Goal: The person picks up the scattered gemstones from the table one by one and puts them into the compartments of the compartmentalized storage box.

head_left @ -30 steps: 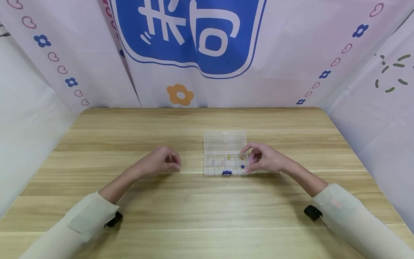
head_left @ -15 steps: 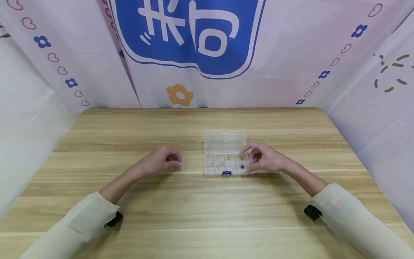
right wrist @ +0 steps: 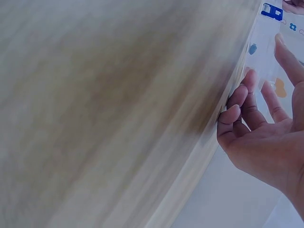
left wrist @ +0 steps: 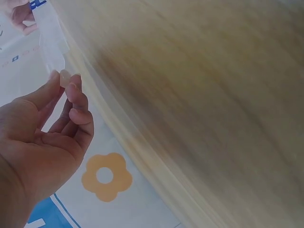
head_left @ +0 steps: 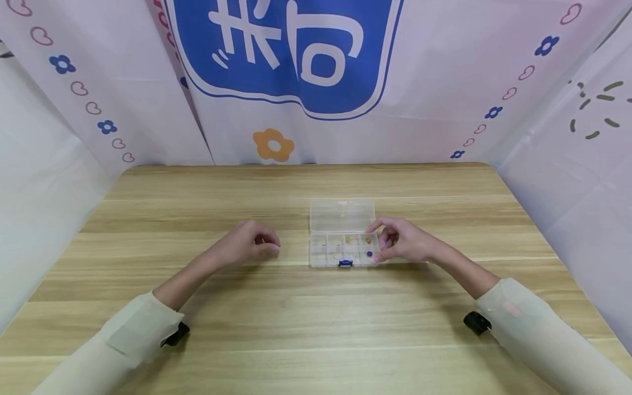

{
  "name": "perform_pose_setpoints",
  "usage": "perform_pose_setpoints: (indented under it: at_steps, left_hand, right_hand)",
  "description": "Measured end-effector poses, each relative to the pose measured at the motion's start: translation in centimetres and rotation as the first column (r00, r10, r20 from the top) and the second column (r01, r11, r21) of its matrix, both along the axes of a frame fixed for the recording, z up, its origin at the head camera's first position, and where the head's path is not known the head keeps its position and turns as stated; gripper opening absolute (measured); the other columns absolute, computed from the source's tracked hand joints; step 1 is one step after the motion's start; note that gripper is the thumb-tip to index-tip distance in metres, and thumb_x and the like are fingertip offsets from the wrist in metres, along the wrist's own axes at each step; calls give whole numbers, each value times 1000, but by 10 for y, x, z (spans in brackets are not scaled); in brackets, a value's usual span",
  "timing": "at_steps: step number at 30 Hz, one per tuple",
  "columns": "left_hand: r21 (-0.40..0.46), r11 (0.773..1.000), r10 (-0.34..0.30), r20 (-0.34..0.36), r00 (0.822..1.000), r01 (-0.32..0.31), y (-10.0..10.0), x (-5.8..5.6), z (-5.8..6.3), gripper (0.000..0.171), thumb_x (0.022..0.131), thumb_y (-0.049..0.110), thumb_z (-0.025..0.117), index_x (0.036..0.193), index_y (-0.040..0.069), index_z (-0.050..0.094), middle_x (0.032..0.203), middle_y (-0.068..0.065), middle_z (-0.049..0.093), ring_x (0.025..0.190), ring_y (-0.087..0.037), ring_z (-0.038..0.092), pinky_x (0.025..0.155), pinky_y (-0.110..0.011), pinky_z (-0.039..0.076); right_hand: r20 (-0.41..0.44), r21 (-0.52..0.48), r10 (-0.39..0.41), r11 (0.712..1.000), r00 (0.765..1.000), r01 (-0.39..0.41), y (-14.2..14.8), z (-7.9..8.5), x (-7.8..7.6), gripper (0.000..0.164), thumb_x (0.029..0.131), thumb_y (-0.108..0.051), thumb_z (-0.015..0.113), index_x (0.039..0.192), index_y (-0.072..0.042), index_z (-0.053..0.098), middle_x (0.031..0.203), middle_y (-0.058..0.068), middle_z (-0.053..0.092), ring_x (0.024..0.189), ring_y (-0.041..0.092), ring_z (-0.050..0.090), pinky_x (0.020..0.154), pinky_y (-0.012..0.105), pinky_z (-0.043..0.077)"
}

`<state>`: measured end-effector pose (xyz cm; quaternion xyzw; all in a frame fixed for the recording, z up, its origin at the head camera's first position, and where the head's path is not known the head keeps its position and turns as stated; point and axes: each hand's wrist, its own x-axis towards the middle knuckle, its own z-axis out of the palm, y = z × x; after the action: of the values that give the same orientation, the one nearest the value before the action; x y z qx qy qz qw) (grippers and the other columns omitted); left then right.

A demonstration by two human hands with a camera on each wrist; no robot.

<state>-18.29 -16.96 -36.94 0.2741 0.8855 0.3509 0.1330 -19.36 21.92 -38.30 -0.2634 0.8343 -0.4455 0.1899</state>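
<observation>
A clear plastic compartment box lies on the table with its lid folded back. Its front carries a blue latch. Inside are a dark blue bead, a yellow piece and an orange piece. My right hand holds the box by its right end, thumb at the front corner and index finger near the hinge. Left of the box, my left hand is low over the wood. In the left wrist view its thumb and fingertips pinch a small pale, rounded bead.
The wooden table reaches to a white printed cloth behind it. More white cloth hangs at both sides. A black wrist device shows under the left sleeve, another black device under the right.
My left hand has drifted slightly right, closer to the box. The right hand keeps its place at the box's right end.
</observation>
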Motion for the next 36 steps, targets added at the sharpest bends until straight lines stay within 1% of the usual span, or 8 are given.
perform_pose_setpoints:
  at_steps: [11,20,23,29,36]
  left_hand:
    - [6,1000,13,13,1000,-13,2,-2,0,8,96,4,73,98,-1,79,84,-5,74,67,-14,58,58,-24,49]
    - [20,1000,-5,15,1000,4,7,-2,2,7,95,2,73,99,-3,78,86,-7,75,66,-20,64,60,-27,54]
    - [30,999,-20,2,1000,20,10,-3,2,7,95,1,73,99,-4,77,86,-9,75,65,-20,65,59,-27,55]
    - [41,999,-23,-15,1000,23,15,-3,2,6,95,1,73,98,-3,77,83,-9,74,63,-20,63,57,-25,52]
    - [30,999,-29,-38,999,30,20,-5,2,4,94,1,74,96,-2,77,82,-8,74,61,-15,60,57,-23,50]
  right_hand:
    - [5,13,-7,1000,1000,7,1,-1,0,54,82,-2,86,127,8,58,80,6,63,74,17,57,70,24,49]
    - [15,12,-12,1000,1000,12,2,-2,0,55,82,-2,86,128,8,58,81,6,63,75,17,57,71,24,49]
    - [13,12,-12,1000,1000,12,2,-2,0,54,82,-1,86,127,8,58,80,6,63,75,17,57,70,24,49]
    - [7,15,-13,1000,1000,13,2,-1,-1,54,82,-1,86,127,7,58,80,7,63,75,17,57,71,24,49]
    - [6,10,-8,1000,1000,8,1,-1,-1,54,82,-1,86,127,8,58,80,6,63,75,17,57,71,24,49]
